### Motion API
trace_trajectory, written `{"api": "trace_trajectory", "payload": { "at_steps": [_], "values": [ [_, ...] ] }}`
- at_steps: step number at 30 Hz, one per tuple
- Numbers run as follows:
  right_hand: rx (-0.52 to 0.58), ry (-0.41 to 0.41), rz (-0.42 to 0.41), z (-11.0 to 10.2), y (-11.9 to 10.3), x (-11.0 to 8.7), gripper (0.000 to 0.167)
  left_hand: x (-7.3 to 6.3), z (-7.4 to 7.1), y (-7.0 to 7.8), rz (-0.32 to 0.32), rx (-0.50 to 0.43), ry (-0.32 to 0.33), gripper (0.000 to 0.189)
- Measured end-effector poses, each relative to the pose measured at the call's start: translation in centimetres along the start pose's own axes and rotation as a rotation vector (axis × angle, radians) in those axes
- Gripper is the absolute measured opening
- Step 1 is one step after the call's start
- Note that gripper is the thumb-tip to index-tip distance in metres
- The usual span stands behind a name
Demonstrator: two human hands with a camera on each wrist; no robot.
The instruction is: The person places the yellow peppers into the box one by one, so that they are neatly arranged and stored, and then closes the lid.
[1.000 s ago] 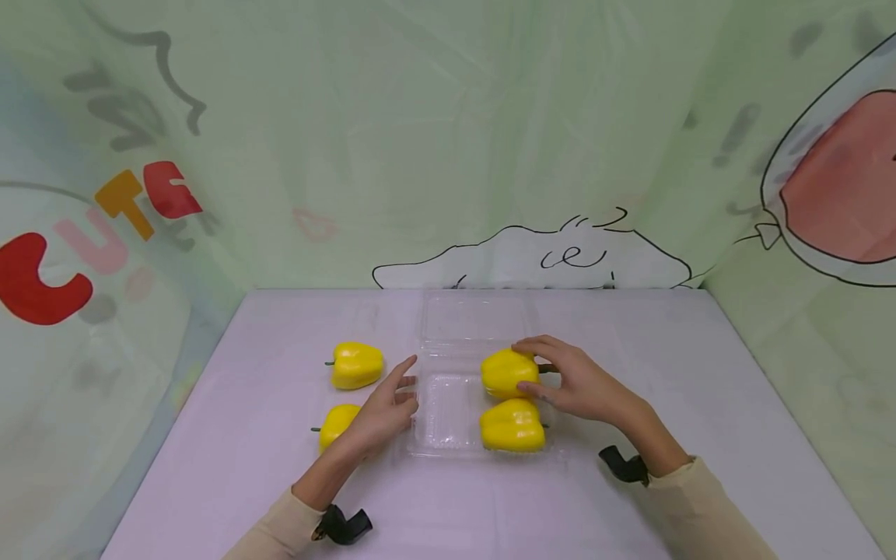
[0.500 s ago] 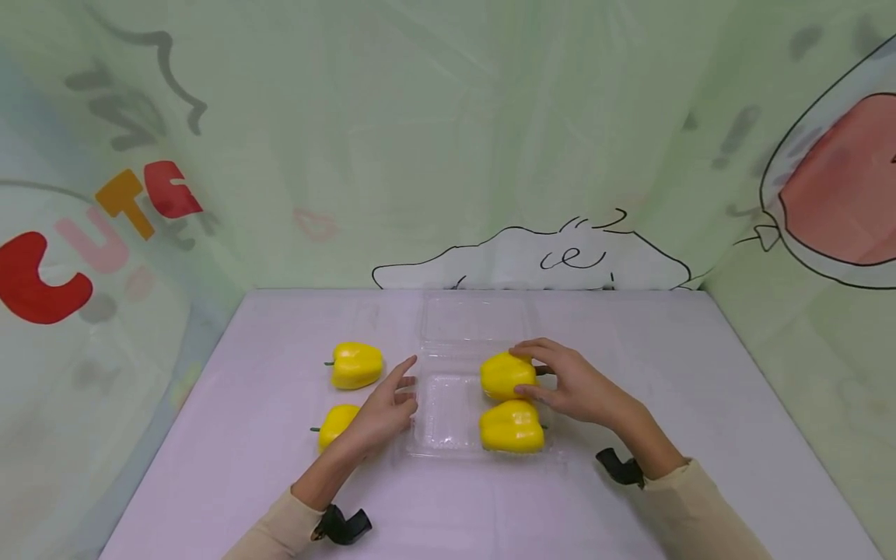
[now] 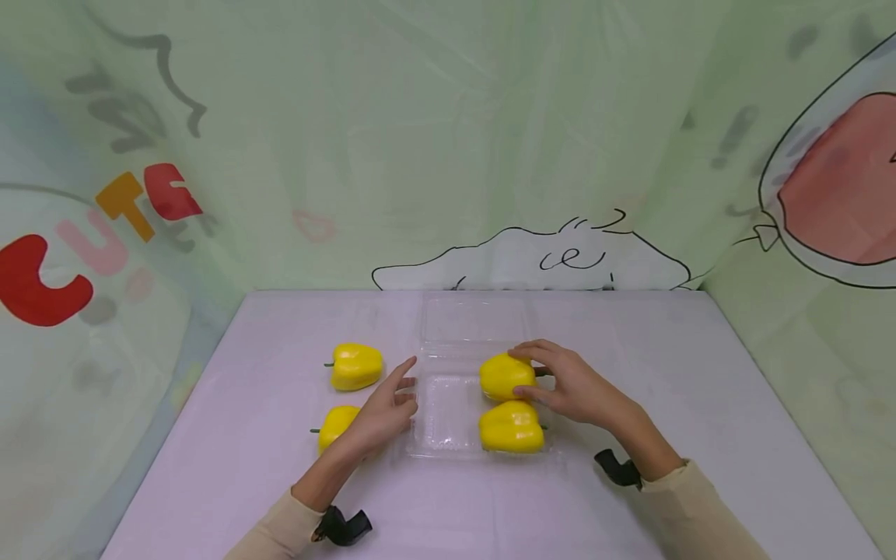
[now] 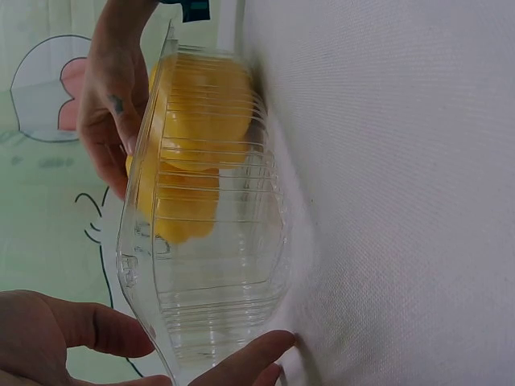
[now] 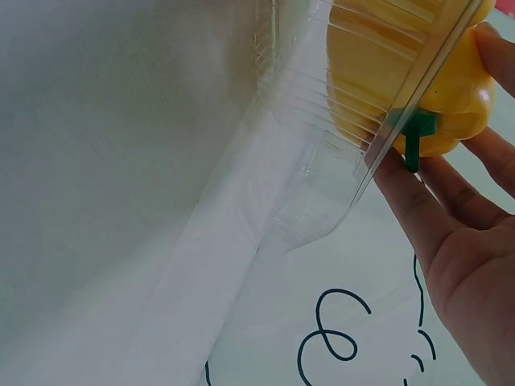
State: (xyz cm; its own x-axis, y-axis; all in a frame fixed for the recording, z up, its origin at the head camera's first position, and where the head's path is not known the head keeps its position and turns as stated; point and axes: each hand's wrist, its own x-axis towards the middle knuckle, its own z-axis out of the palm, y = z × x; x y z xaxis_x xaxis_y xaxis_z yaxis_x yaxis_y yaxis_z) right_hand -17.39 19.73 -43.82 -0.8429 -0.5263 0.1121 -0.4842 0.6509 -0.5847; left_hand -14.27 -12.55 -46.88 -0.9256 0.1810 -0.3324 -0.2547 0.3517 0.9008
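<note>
My right hand [image 3: 584, 387] grips a yellow bell pepper [image 3: 505, 376] at the right rear of a clear plastic clamshell container [image 3: 446, 416]. In the right wrist view its green stem [image 5: 416, 133] points between the fingers, close to the rim. A second yellow bell pepper [image 3: 512, 428] sits in the container just in front of the held one. At the container's left side, my left hand [image 3: 381, 412] touches the wall, its thumb [image 4: 121, 331] at the rim and a finger [image 4: 249, 358] low along the outside.
Left of the container lie two more yellow bell peppers, a rear one [image 3: 355, 367] and a front one [image 3: 336, 425] partly hidden by the left hand. The container's lid [image 3: 476, 319] lies folded back toward the wall on the white table [image 3: 630, 334].
My right hand, with its bell pepper, has moved slightly left and down into the container. The left hand and the other peppers have stayed in place.
</note>
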Motion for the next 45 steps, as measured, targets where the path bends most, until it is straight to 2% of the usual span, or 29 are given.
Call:
{"api": "trace_trajectory", "payload": {
  "at_steps": [4, 12, 28, 45],
  "values": [
    [0.009, -0.003, -0.005, 0.02, -0.14, 0.08, 0.052, -0.03, -0.02, -0.05, 0.001, -0.001, 0.002, 0.076],
    [-0.002, -0.007, 0.046, 0.23, -0.33, 0.12, 0.053, 0.11, -0.04, -0.09, 0.009, 0.018, -0.001, 0.076],
    [-0.014, -0.023, 0.043, 0.15, -0.37, 0.31, 0.054, -0.11, -0.09, -0.04, 0.013, -0.001, -0.001, 0.076],
    [-0.050, -0.024, 0.046, 0.25, -0.48, 0.37, 0.054, 0.18, -0.04, -0.16, 0.010, 0.020, 0.002, 0.075]
  ]
}}
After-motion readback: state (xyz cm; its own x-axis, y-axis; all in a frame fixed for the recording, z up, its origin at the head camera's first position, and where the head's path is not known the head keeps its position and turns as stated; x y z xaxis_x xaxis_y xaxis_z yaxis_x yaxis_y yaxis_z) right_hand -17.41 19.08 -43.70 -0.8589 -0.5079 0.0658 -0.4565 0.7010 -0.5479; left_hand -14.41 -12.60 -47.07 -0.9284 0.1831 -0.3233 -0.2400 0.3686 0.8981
